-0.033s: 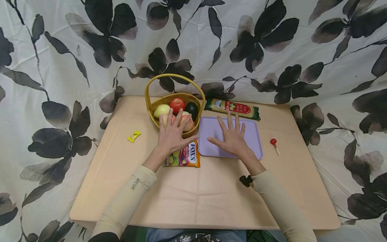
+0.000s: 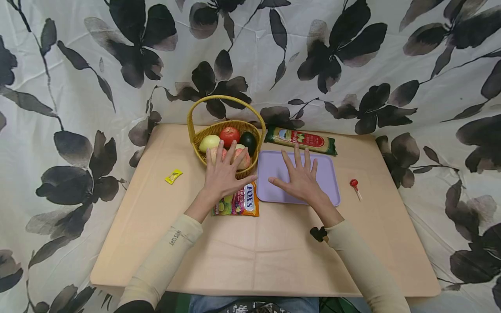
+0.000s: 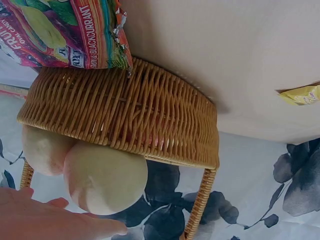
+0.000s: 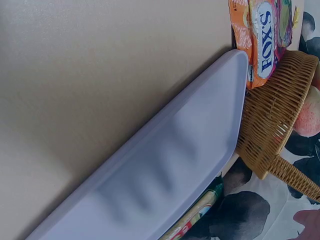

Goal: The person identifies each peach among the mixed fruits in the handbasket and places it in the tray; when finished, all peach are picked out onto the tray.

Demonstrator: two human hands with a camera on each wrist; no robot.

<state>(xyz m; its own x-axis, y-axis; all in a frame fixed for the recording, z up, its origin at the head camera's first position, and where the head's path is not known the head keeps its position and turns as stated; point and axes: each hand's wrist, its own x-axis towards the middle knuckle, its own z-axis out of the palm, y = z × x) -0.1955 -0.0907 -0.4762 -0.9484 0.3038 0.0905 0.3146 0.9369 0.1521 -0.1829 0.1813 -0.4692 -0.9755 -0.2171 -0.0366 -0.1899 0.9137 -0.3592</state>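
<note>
My left hand (image 2: 221, 176), fingers spread, hovers over the front of a yellow wicker basket (image 3: 125, 110) and holds nothing. In the basket are pale peaches (image 3: 105, 177), a red fruit (image 2: 230, 134), a yellow-green fruit (image 2: 209, 143) and a dark green one (image 2: 248, 141). A colourful FOX'S candy bag (image 2: 238, 206) lies in front of the basket, partly hidden by that hand. My right hand (image 2: 301, 180), likewise spread, is above a lilac tray (image 2: 328, 182), on which the right wrist view shows its finger shadows. Nothing is in its grasp.
Behind the tray lies a long green-ended packet (image 2: 301, 140). A red lollipop (image 2: 354, 185) sits to the right, a small yellow-wrapped candy (image 2: 174, 176) to the left. Floral cloth (image 2: 274, 56) hangs around the table (image 2: 254, 256).
</note>
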